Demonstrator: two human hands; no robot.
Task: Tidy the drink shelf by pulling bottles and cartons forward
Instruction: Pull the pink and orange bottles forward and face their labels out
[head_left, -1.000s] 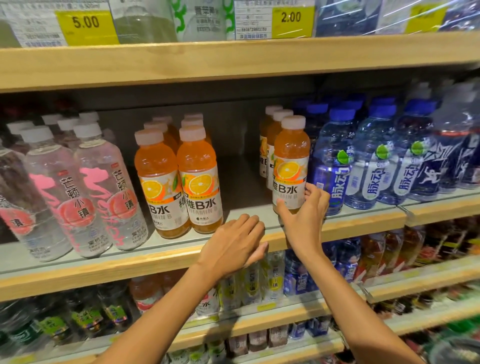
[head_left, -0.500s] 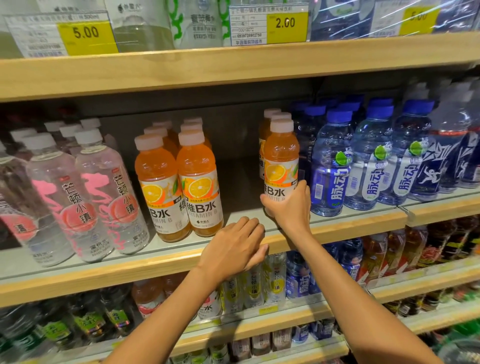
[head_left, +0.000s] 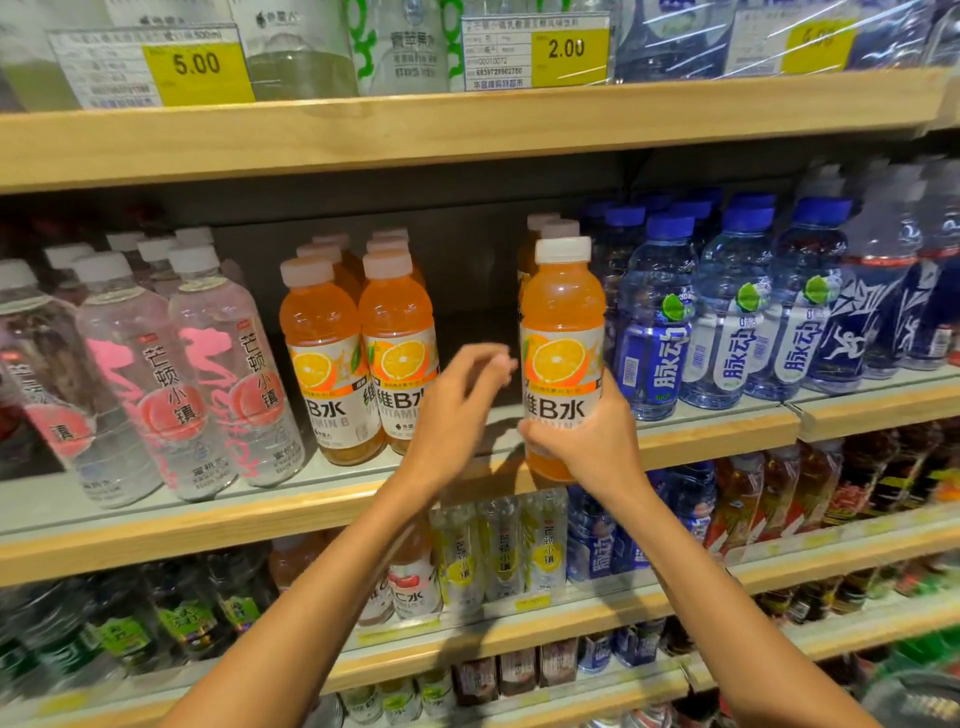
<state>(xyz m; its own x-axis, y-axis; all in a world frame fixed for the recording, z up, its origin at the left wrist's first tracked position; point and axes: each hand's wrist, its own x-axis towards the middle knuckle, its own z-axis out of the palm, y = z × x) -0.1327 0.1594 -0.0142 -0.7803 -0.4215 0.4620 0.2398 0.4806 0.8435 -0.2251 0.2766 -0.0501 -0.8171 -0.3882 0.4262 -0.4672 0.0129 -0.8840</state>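
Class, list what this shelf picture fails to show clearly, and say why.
Head view, orange bottle: lower label hidden by the right hand gripping it.
Head view, left hand: fingers motion-blurred, pose unclear.
Head view, right price tag: number lost in plastic glare.

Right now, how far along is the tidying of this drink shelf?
Done: two orange bottles stand at the shelf's front edge. In hand: the right hand grips a third orange bottle at that edge, while the left hand hovers beside it, holding nothing. Left: the orange bottles behind it sit deeper, and a gap separates the two orange groups.
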